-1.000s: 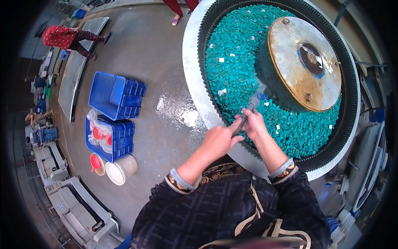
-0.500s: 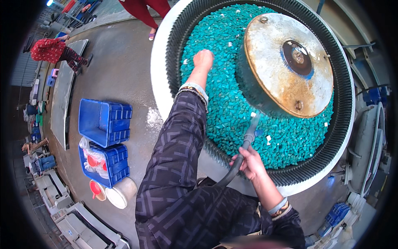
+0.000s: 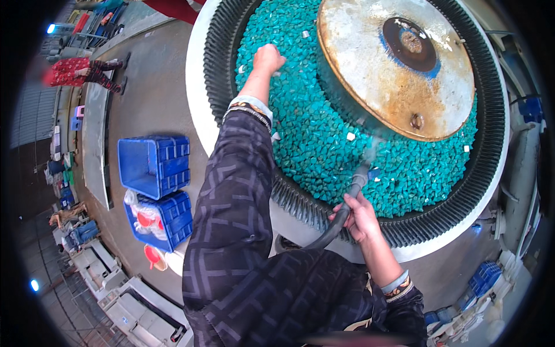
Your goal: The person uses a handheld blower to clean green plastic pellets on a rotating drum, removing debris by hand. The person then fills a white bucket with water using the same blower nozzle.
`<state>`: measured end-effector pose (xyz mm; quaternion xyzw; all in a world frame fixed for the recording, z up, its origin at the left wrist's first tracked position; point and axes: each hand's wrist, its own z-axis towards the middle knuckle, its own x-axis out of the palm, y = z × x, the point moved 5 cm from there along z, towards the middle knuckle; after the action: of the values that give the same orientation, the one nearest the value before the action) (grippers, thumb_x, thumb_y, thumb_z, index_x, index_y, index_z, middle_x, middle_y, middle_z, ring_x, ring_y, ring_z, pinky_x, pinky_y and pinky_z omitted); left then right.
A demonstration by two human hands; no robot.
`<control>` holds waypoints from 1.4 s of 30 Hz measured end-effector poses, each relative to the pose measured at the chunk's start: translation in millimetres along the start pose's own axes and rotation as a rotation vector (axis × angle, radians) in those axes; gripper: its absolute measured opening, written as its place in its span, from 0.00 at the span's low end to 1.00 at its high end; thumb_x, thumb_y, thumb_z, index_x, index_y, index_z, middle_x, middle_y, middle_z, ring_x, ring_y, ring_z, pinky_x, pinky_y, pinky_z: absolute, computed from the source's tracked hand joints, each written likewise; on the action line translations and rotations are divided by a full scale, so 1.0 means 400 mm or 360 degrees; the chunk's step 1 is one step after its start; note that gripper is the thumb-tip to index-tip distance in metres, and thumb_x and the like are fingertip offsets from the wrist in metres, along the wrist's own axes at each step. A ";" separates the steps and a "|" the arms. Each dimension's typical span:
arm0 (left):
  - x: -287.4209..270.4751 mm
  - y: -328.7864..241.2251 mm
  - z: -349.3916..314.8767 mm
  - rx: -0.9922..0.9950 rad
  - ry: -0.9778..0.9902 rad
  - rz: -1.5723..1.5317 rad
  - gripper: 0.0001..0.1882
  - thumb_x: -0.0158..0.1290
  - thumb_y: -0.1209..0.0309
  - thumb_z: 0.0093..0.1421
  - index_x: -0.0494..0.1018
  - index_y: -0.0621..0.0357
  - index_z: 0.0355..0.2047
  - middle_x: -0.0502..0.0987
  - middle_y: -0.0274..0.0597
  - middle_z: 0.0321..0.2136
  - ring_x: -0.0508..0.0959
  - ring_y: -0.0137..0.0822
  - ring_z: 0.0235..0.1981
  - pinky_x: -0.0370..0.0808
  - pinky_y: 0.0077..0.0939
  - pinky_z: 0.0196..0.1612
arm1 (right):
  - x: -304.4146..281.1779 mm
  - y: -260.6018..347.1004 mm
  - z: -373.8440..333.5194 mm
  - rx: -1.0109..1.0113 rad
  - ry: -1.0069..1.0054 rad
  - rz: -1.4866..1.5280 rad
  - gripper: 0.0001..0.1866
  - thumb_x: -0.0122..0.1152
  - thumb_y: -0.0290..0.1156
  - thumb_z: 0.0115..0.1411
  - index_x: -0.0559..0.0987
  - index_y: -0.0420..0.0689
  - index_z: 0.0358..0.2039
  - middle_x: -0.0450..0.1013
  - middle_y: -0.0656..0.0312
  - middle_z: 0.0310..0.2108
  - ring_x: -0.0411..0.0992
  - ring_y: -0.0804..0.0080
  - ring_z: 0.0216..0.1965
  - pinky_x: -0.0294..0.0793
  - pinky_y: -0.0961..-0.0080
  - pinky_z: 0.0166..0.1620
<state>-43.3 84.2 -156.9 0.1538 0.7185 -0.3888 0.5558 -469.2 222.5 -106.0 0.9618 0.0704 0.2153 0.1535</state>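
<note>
Right hand [image 3: 362, 220] clamps a flexible, rubbery grey hose [image 3: 331, 235], presumably for aim; left hand [image 3: 267, 59], apart at 11 o'clock, grip unclear.

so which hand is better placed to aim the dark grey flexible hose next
Right, most likely: the right hand holds the dark grey flexible hose near its outlet end, while the left hand is away from it, over the small glossy turquoise stones.

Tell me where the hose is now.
In the head view, lower right of centre, the hose is in the right hand, its nozzle over the turquoise stones inside the round tub.
</note>
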 end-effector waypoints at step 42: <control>-0.036 -0.019 -0.437 -0.0303 0.0995 -0.1407 0.08 0.57 0.74 0.50 0.75 0.65 0.31 0.75 0.40 0.19 0.74 0.26 0.16 0.71 0.16 0.19 | -0.141 -0.023 -0.063 -0.0085 -0.0015 0.0149 0.16 0.46 0.30 0.59 0.54 0.45 0.45 0.69 0.51 0.26 0.73 0.55 0.23 0.76 0.62 0.25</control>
<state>-162.1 210.0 -126.7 -0.1054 0.8776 -0.4544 0.1109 -531.6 226.5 -109.6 0.9607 0.0188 0.2195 0.1692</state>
